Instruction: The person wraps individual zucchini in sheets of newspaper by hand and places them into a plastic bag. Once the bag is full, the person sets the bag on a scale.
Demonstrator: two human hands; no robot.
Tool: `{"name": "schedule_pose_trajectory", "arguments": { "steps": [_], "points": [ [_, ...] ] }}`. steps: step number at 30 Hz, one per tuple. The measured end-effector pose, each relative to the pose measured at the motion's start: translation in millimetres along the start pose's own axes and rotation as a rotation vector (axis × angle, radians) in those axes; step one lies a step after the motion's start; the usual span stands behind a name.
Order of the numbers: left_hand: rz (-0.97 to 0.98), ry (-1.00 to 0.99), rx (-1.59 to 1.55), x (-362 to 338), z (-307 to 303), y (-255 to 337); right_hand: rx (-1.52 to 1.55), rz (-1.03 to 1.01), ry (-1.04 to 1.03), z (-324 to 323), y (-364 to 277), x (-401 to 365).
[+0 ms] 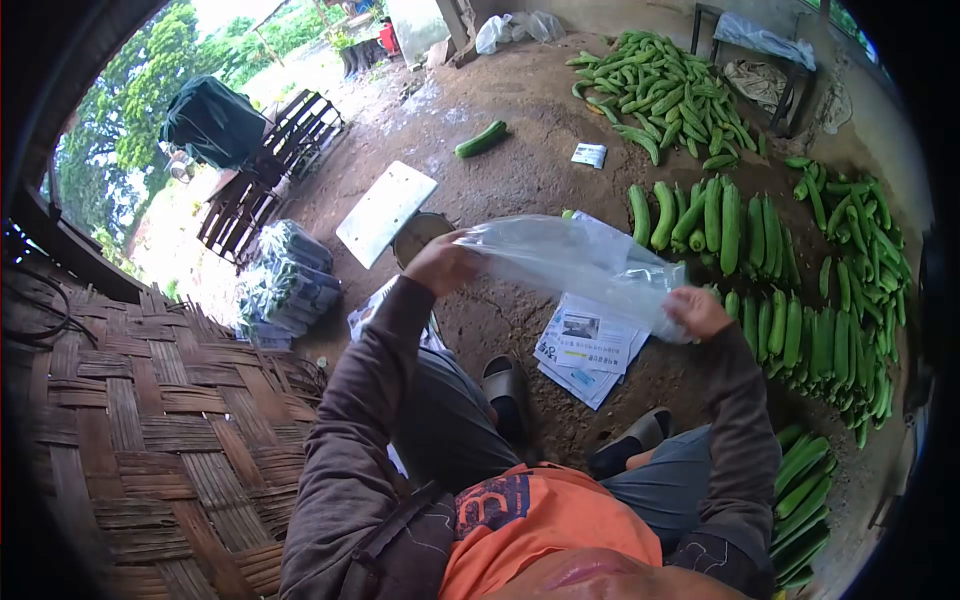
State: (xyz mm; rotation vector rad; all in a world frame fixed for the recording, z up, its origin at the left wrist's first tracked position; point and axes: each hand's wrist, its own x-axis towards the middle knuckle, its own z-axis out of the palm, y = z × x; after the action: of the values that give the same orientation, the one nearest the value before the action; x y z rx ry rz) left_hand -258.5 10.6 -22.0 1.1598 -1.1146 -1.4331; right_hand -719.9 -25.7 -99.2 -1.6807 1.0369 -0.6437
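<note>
A transparent plastic bag [550, 245] is stretched out in front of me between both hands. At its left end, my left hand [447, 263] has its fingers closed on the plastic. My right hand [698, 312] pinches the other end, which is lower and bunched up. Below the bag, printed paper sheets [590, 340] lie on the dirt floor, partly hidden by the plastic. Close to my right hand stand rows of long green gourds [800, 335].
A pile of smaller green gourds [665, 90] lies at the back right. One gourd [481, 139] rests alone on the floor. A white board [387, 214] leans by a round stool top [424, 236]. Wrapped bundles [288, 278] and a woven bamboo mat [170, 430] are at left.
</note>
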Motion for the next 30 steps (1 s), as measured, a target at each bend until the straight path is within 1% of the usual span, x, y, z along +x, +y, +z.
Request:
{"name": "schedule_pose_trajectory", "arguments": {
  "steps": [1, 2, 3, 4, 5, 6, 7, 8, 9, 10, 11, 13, 14, 15, 17, 18, 19, 21, 23, 25, 26, 27, 28, 29, 30],
  "points": [
    [0.211, -0.122, 0.252, 1.1, 2.4, -12.1, -0.139, 0.105, 0.164, -10.3, 40.8, 16.8],
    [0.027, -0.294, 0.199, -5.4, 9.4, -0.3, 0.449, 0.086, 0.288, -20.3, 58.8, 26.7],
    [-0.178, -0.461, 0.173, -12.1, 16.4, 11.3, 1.036, 0.066, 0.39, -18.3, 30.2, 29.0],
    [-0.37, -0.612, 0.181, -19.0, 23.6, 22.8, 1.176, 0.197, 0.541, -19.5, 1.5, 18.8],
    [-0.331, -0.497, 0.686, -23.1, 30.6, 26.3, 1.235, 0.053, 0.399, -19.0, -1.0, 13.5],
    [-0.299, -0.359, 0.423, -25.9, 22.7, 21.8, 1.273, -0.079, -0.009, -18.4, -10.6, 5.8],
    [-0.257, -0.222, 0.163, -26.5, 9.8, 12.2, 1.05, -0.073, -0.221, -20.1, -22.1, -4.0],
    [-0.21, -0.179, -0.051, -27.8, 1.1, 8.1, 0.802, -0.116, -0.423, -20.9, -37.7, -14.3],
    [-0.157, -0.15, -0.266, -29.3, -6.8, 5.2, 0.326, -0.029, -0.398, -15.3, -56.4, -24.1],
    [-0.109, -0.217, -0.44, -29.9, -10.9, 1.1, 0.194, -0.038, -0.301, 0.1, -48.3, -21.3],
    [-0.064, -0.289, -0.615, -30.4, -11.5, -1.1, 0.339, 0.026, -0.158, -7.1, 8.5, -3.2],
    [-0.141, -0.215, -0.325, -30.8, -7.8, -6.9, 0.637, 0.089, 0.156, -21.6, 121.4, 32.4],
    [-0.085, -0.181, -0.005, -32.1, -5.8, -9.4, 1.077, 0.121, 0.449, 7.5, 19.9, 14.8],
    [-0.044, -0.138, 0.317, -33.3, -3.9, -12.0, 1.174, 0.219, 0.535, 14.8, -36.5, 5.1],
    [0.252, -0.054, 1.319, -32.8, -3.9, -8.7, 1.19, -0.076, 0.02, 14.7, -30.3, -7.3],
    [0.107, 0.128, 1.06, -16.4, -33.0, -31.4, 0.997, -0.047, -0.227, 17.4, -31.0, -13.8],
    [0.066, 0.175, 0.472, -15.4, -41.7, -28.4, 0.795, -0.016, -0.456, 18.2, -34.8, -17.1],
    [-0.016, 0.124, -0.219, -18.7, -31.3, -11.7, 0.006, 0.019, -0.252, 31.6, -9.6, -4.6],
    [-0.067, -0.415, -0.545, -20.3, -20.3, -30.1, -0.194, 0.046, 0.23, 35.9, 80.3, 31.5],
    [0.094, -0.336, 0.225, -28.2, -4.0, -26.0, 1.053, 0.22, 0.43, 33.7, 89.0, 49.4],
    [0.167, -0.279, 0.601, -37.9, 5.2, -23.0, 1.337, 0.168, 0.428, 36.6, 55.6, 43.1],
    [0.243, -0.222, 0.978, -42.7, 9.2, -25.7, 1.497, 0.1, 0.196, 37.1, 64.7, 46.9],
    [0.124, -0.038, 1.136, -35.8, -21.4, -49.2, 1.488, -0.118, -0.203, 42.9, 74.5, 46.3],
    [-0.003, -0.02, 1.024, -25.2, -53.6, -62.5, 1.195, -0.129, -0.371, 55.1, 39.1, 36.0],
    [0.016, 0.093, 0.588, -10.8, -109.4, -101.5, 0.886, -0.192, -0.525, 67.5, 0.4, 25.2]
  ]
}}
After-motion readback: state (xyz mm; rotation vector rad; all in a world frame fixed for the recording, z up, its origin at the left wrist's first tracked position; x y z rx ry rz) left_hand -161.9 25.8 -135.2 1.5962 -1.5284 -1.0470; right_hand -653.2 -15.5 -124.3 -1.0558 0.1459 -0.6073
